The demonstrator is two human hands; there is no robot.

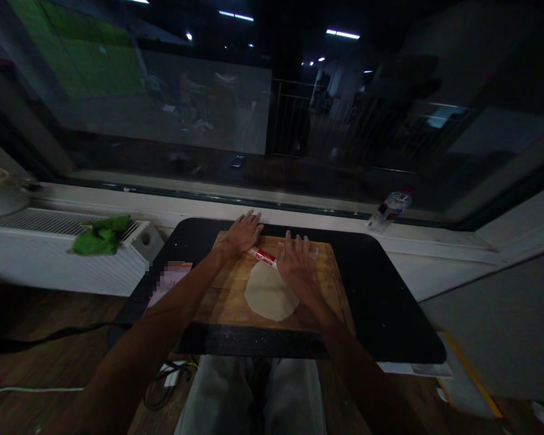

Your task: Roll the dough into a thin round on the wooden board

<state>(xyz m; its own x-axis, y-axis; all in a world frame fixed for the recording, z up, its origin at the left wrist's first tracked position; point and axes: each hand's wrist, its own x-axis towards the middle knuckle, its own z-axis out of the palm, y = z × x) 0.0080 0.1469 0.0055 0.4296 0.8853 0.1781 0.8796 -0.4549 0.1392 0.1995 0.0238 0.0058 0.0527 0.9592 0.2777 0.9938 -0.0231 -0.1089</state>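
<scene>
A flat, round sheet of pale dough point(269, 297) lies on a wooden board point(224, 296). Across its far edge sits a rolling pin point(266, 258), of which only a short stretch with a red and white label shows between my hands. My left hand point(243, 232) rests on the pin's left end, fingers stretched forward. On the other end lies my right hand point(297, 263), its palm down and fingers spread. Both hands cover the pin's ends, and pale powder appears to coat the fingertips.
The board stands on a black table point(381, 302) with rounded corners. A pink paper point(170, 281) lies at its left. A plastic bottle point(391, 209) stands on the sill below a dark window. Left of the table, a green cloth point(100, 235) lies on a radiator point(63, 251).
</scene>
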